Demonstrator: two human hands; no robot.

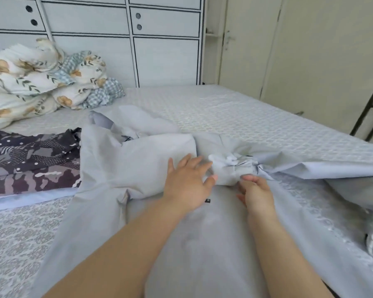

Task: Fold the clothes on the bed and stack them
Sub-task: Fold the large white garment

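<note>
A pale grey garment (138,168) is lying spread across the bed (246,112), its long axis running from the person toward the cabinets (164,39), body nearest and bunched collar end farther off. Just short of that bunch, the left hand (187,186) is pressing flat on the cloth with straight, spread fingers, apparently pinning it smooth. Right of it, the right hand (256,194) is curling its fingers at the crumpled fabric, seemingly pinching it to pull it straight. Left of the garment a dark patterned garment (30,160) is lying flat; beyond, a floral quilt (41,76) is heaped.
</note>
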